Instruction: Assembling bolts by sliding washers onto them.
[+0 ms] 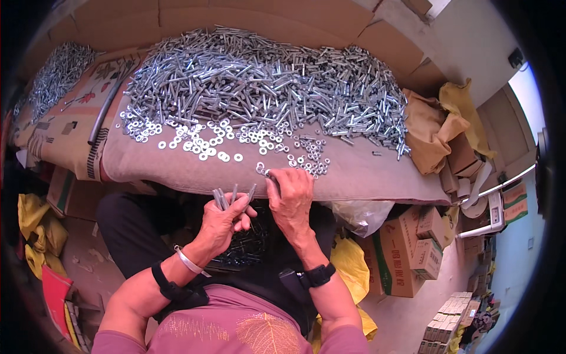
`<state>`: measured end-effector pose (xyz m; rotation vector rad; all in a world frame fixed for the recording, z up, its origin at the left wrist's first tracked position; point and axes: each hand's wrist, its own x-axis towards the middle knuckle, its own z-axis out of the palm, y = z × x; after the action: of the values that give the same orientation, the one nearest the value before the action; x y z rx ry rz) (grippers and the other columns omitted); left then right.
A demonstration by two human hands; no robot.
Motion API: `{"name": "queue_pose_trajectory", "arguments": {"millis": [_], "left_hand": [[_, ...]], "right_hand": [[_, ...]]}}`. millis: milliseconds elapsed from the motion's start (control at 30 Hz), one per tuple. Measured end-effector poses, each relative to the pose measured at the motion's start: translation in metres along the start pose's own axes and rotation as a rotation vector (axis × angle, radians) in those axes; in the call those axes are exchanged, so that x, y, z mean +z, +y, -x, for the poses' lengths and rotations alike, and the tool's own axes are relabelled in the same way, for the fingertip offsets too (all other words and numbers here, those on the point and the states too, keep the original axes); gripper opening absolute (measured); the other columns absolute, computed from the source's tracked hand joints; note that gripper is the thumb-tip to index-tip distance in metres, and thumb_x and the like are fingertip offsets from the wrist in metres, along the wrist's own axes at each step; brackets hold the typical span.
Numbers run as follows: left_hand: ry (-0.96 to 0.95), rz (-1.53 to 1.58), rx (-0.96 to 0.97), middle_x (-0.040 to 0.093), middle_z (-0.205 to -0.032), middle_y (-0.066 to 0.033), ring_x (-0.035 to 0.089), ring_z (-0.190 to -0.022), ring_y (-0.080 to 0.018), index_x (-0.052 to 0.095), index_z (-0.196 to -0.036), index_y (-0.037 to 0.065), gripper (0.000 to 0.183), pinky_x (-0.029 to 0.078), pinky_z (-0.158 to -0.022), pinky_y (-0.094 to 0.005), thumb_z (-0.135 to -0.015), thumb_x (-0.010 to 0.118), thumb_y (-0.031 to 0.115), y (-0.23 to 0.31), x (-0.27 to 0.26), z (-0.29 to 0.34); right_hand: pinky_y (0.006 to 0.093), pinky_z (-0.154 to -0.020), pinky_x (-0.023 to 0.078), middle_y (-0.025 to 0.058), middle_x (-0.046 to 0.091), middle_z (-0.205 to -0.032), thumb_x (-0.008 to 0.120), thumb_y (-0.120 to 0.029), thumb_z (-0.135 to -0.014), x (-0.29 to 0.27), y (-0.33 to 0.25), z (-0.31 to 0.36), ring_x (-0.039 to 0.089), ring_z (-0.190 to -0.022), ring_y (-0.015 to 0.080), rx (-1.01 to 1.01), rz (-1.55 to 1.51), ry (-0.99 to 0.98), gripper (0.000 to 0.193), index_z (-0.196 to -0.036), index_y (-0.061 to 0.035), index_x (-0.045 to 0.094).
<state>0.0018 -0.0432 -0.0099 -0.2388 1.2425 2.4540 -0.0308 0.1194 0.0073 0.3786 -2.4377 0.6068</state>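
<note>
Several metal bolts (219, 199) stick up from my left hand (221, 224), whose fingers are wrapped round them over my lap. My right hand (293, 197) is at the front edge of the padded surface (365, 171), thumb and fingers pinching a small nut (268, 173). Beside its fingertips lie a few more nuts (260, 167). A little farther back is a loose spread of nuts (315, 162), with flat washers (203, 144) to the left of them. Behind these lies a large heap of metal bolts (236, 82). Dark metal pieces (242, 248) show in my lap, partly hidden by my left hand.
Cardboard (265, 17) walls the back of the surface. A metal rod (106, 112) and another heap of bolts (62, 74) lie at the left. Brown sacking (430, 130) is bunched at the right. Cardboard boxes (404, 253) and yellow bags (351, 271) stand below, right of my legs.
</note>
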Motion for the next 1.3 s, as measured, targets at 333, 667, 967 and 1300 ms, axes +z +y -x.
{"name": "queue_pose_trajectory", "arguments": {"millis": [333,667,967,1300], "left_hand": [[0.004,0.014,0.005,0.063,-0.073,-0.0133,0.057,-0.049,-0.0116,0.057,-0.099,-0.005,0.025,0.037,-0.041,-0.0175,-0.088,0.063,0.016,-0.001,-0.001,-0.003],[0.004,0.000,-0.001,0.062,-0.074,-0.0123,0.054,-0.050,-0.0109,0.056,-0.101,-0.004,0.025,0.036,-0.042,-0.0178,-0.089,0.061,0.017,-0.001,0.004,-0.005],[0.004,0.005,-0.005,0.062,-0.074,-0.0123,0.054,-0.050,-0.0108,0.057,-0.099,-0.003,0.023,0.035,-0.043,-0.0178,-0.089,0.061,0.018,-0.002,0.001,-0.003],[0.016,0.026,0.015,0.063,-0.073,-0.0124,0.055,-0.049,-0.0108,0.058,-0.098,-0.004,0.023,0.036,-0.042,-0.0179,-0.089,0.062,0.017,-0.003,-0.003,0.001]], "right_hand": [[0.0392,-0.078,0.038,0.0091,0.056,-0.079,0.062,-0.012,-0.078,0.020,0.033,-0.019,0.054,-0.080,0.0274,0.087,0.104,0.029,0.007,-0.081,-0.0058,0.062],[0.0388,-0.080,0.037,0.0077,0.057,-0.079,0.063,-0.012,-0.078,0.013,0.018,-0.015,0.054,-0.080,0.0265,0.104,0.049,0.032,0.008,-0.083,-0.0065,0.062],[0.0392,-0.082,0.037,0.0066,0.055,-0.079,0.065,-0.011,-0.076,0.014,0.010,-0.013,0.054,-0.080,0.0248,0.056,0.109,0.051,0.009,-0.083,-0.0066,0.060],[0.0395,-0.083,0.037,0.0068,0.057,-0.080,0.064,-0.009,-0.077,0.017,-0.011,-0.007,0.055,-0.081,0.0253,0.046,-0.020,-0.012,0.008,-0.083,-0.0063,0.061]]}}
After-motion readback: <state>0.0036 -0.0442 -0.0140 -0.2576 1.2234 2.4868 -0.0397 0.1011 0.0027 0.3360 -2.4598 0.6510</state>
